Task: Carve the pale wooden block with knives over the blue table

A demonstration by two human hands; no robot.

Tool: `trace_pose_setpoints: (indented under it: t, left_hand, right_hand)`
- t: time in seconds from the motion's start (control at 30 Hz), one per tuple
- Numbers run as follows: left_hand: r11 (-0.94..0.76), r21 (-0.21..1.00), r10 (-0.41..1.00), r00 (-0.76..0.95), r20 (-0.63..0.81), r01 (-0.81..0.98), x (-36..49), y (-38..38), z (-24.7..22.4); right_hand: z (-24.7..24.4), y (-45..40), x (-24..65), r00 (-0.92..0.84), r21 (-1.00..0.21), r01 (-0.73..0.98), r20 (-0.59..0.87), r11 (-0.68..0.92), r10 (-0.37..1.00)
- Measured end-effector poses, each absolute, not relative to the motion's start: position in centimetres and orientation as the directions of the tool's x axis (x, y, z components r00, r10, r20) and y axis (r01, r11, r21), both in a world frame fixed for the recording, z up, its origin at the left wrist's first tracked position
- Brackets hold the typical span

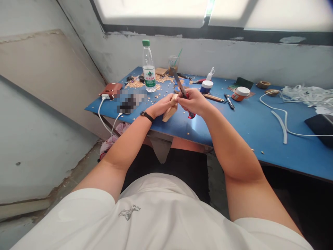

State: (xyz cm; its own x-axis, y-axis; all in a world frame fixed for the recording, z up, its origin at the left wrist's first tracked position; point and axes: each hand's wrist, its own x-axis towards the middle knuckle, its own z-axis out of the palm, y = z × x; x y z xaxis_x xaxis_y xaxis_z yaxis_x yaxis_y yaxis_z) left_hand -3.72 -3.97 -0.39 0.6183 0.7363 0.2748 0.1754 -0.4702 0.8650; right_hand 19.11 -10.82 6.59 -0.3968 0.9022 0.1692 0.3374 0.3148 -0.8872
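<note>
My left hand (163, 105) is closed around a pale wooden block (170, 113), held over the front part of the blue table. The block's lower end sticks out beneath my palm. In my right hand (195, 100) is a utility knife (179, 82), its blade pointing up and away from me and its red-tipped end below my fist. Both hands meet at the top of the block, with the right thumb close to it. Whether the blade's edge touches the wood is hidden by my fingers.
Wood shavings (135, 82) lie around a water bottle (149, 69) at the back left. A phone-like blurred item (128, 103) is on a cable beside a brown case (111, 90). Paint jars (241, 93), pens (229, 102) and white tubing (279, 126) occupy the right side of the table (249, 125).
</note>
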Motion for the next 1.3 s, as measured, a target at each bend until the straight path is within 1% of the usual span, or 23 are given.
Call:
trace_pose_setpoints:
  t: [0.2,0.37,0.57,0.7,0.9,1.07,1.3]
  left_hand:
    - [-0.425,0.89,0.748,0.617,0.243,0.164,-3.8,-4.2,-0.2]
    - [-0.422,0.897,0.733,0.631,0.254,0.129,-3.9,-3.9,-0.2]
    - [-0.419,0.9,0.702,0.671,0.237,0.121,-3.5,-3.7,0.0]
    - [-0.428,0.897,0.671,0.702,0.237,0.106,-3.2,-3.5,0.2]
    - [-0.383,0.921,0.654,0.726,0.211,0.078,-3.0,-3.3,0.3]
    - [-0.361,0.931,0.641,0.74,0.203,0.057,-2.9,-3.2,0.3]
    - [-0.375,0.925,0.641,0.739,0.208,0.065,-3.2,-3.0,0.3]
  right_hand:
    - [6.5,-10.7,19.2,-0.39,-0.875,0.358,0.176,0.325,0.904]
    - [6.4,-10.6,19.3,-0.393,-0.872,0.354,0.191,0.339,0.9]
    - [7.2,-11.3,19.9,-0.439,-0.903,0.312,0.14,0.297,0.887]
    - [8.1,-11.7,20.6,-0.484,-0.88,0.34,0.137,0.33,0.864]
    - [8.3,-11.0,21.6,-0.572,-0.866,0.349,0.105,0.358,0.813]
    - [8.3,-10.6,21.8,-0.58,-0.811,0.407,0.125,0.42,0.805]
    - [8.2,-11.0,21.1,-0.55,-0.716,0.504,0.166,0.484,0.818]
